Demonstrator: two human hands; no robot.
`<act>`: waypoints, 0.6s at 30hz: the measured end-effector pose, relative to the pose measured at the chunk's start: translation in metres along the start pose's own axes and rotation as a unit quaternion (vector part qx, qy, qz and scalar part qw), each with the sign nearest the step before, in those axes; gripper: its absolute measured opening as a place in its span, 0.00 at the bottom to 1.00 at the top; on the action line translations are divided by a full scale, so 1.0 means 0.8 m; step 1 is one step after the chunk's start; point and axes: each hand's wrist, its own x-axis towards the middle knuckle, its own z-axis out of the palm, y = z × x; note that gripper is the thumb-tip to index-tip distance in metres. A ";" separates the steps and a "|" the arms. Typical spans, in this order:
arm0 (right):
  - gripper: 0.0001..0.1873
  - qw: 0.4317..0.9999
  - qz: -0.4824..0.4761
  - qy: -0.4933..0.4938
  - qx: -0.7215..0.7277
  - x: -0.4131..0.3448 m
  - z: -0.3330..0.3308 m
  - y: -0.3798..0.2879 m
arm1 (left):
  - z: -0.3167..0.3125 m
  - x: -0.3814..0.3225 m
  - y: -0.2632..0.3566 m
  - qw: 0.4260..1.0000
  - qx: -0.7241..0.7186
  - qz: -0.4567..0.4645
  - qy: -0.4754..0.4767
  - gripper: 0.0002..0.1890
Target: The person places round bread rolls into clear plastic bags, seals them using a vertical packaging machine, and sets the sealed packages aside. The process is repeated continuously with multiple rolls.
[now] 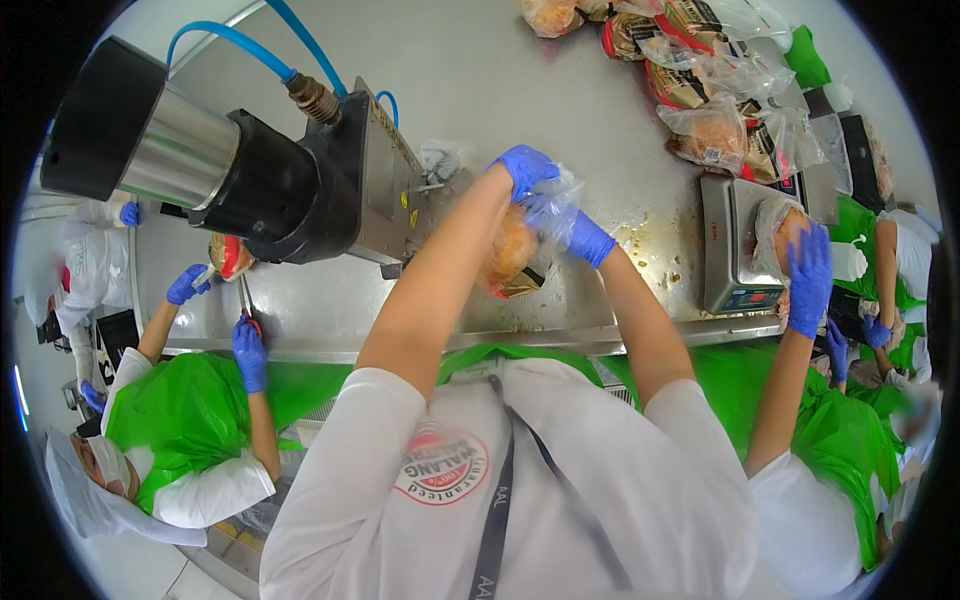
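A clear plastic bag with a printed gold-and-red panel holds what looks like a marinated whole chicken (511, 251), low over the steel table in front of me. My left hand (527, 171), in a blue glove, grips the gathered upper part of the bag (564, 196). Just below it, my blue-gloved right hand (586, 236) has hold of the same loose plastic; some of its fingers are hidden in the film. To the left of the bag stands a pneumatic machine (386, 180), probably a bag clipper, with a black and steel cylinder. My left forearm covers part of its near side.
Several bagged chickens (705, 131) lie at the back right. A digital scale (731, 247) bears another, under a co-worker's gloved hand (808, 281). At left, a co-worker holds scissors (250, 319) near a bagged item (229, 255). Wet scraps (660, 259) dot the steel table (480, 67).
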 end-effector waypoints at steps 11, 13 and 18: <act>0.24 0.997 0.017 -0.073 0.006 -0.065 -0.044 -0.018 | 0.047 -0.122 0.050 0.867 -0.284 -0.184 0.365 0.23; 0.27 0.999 0.020 -0.034 0.030 -0.078 -0.033 -0.002 | 0.093 -0.135 0.045 0.792 -0.374 -0.260 0.408 0.22; 0.35 0.989 0.031 0.107 0.100 -0.095 0.014 0.000 | 0.131 -0.138 0.005 0.568 -0.782 -0.216 0.139 0.17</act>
